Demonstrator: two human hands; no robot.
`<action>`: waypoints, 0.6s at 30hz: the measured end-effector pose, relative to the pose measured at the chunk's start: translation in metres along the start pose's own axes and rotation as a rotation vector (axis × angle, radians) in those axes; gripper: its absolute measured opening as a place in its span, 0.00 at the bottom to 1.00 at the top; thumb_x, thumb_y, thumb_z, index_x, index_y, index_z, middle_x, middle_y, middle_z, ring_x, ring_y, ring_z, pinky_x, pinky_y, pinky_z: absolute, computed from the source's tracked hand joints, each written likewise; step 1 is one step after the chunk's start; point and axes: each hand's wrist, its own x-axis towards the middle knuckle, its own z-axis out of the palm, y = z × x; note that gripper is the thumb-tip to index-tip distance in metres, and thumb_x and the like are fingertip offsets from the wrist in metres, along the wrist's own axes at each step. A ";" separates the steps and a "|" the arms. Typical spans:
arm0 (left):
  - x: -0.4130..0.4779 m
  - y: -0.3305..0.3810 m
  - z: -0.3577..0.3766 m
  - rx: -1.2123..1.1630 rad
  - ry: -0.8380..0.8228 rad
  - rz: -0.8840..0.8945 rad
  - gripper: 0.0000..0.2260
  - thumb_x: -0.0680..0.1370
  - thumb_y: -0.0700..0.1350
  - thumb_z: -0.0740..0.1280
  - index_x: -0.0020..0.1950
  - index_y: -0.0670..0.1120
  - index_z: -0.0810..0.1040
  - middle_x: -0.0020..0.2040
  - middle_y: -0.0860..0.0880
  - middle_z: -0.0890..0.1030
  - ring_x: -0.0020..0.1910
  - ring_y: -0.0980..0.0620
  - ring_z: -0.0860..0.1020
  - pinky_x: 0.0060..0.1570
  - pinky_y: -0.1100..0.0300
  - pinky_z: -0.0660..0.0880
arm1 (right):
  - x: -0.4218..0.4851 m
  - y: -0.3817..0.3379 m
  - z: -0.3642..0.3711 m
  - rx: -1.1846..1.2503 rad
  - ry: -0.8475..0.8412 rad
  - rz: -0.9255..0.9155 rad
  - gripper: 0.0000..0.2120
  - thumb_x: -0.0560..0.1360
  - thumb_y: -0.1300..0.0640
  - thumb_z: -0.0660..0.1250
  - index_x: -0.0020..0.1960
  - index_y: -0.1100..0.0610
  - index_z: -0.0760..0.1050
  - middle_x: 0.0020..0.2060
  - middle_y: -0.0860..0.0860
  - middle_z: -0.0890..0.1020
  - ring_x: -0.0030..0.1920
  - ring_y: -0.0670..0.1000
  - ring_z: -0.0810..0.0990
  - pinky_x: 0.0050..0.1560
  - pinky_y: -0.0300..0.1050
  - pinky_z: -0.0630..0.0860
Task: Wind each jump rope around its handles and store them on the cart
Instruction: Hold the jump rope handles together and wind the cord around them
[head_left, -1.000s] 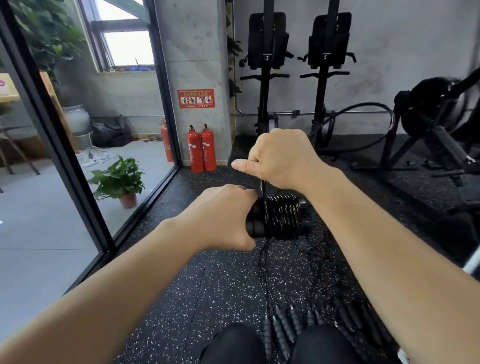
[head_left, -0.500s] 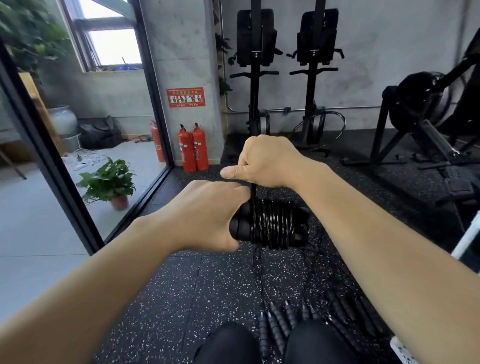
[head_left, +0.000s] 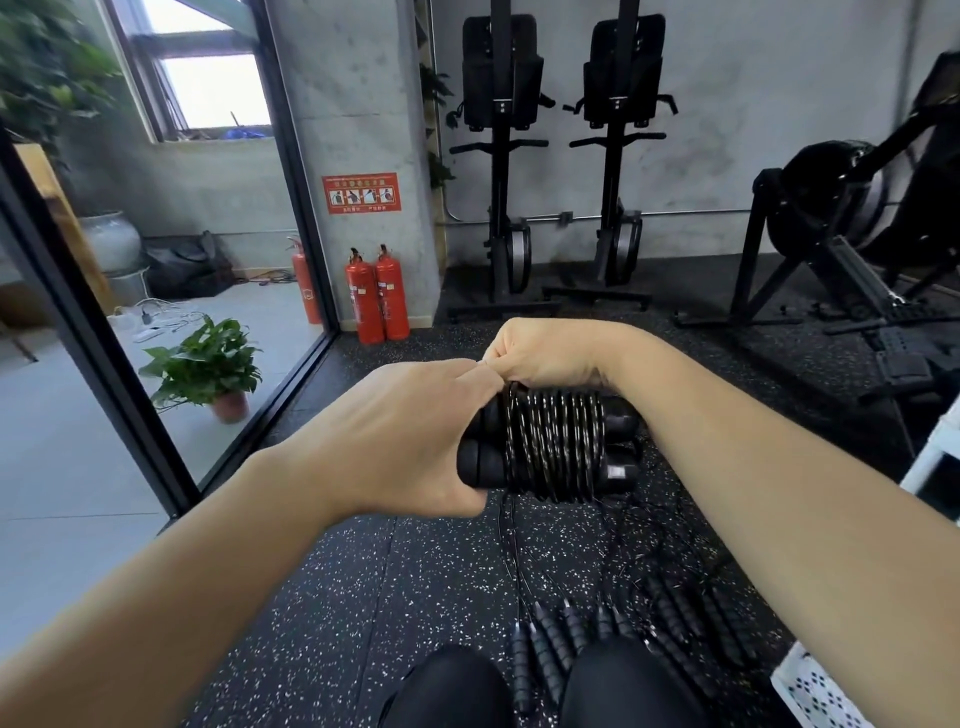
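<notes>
Right hand (head_left: 545, 353) lowered onto wound jump rope (head_left: 550, 447); sign (head_left: 361, 193) illegible.

We can read no word or number for certain. The red sign (head_left: 361, 193) on the concrete pillar (head_left: 358, 93) carries four pictograms, its lettering blurred. Labels on the fire extinguishers (head_left: 365, 299) and one jump rope handle (head_left: 618, 471) are too small to read.

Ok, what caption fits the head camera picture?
Left hand grips the handles, right hand pinches the black jump rope wound round them; more ropes lie on the floor.
</notes>
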 end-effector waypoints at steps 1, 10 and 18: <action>0.000 0.001 0.001 0.015 0.001 -0.003 0.17 0.65 0.55 0.71 0.45 0.49 0.69 0.38 0.55 0.70 0.36 0.54 0.73 0.34 0.58 0.71 | -0.001 0.002 0.001 0.013 -0.024 0.010 0.24 0.81 0.51 0.61 0.28 0.55 0.62 0.19 0.44 0.62 0.20 0.43 0.56 0.21 0.32 0.58; -0.003 0.002 0.008 0.001 0.037 -0.008 0.27 0.64 0.56 0.70 0.61 0.50 0.72 0.41 0.56 0.75 0.38 0.54 0.76 0.36 0.59 0.73 | -0.007 0.016 0.013 0.039 -0.028 0.034 0.24 0.82 0.50 0.59 0.28 0.54 0.63 0.17 0.42 0.65 0.20 0.41 0.60 0.25 0.35 0.59; -0.003 -0.001 0.009 -0.177 0.004 0.058 0.28 0.62 0.52 0.69 0.62 0.53 0.71 0.37 0.58 0.73 0.38 0.58 0.73 0.36 0.69 0.70 | 0.001 0.032 0.022 0.276 -0.019 -0.067 0.20 0.79 0.54 0.64 0.30 0.60 0.69 0.21 0.46 0.66 0.21 0.42 0.59 0.25 0.37 0.56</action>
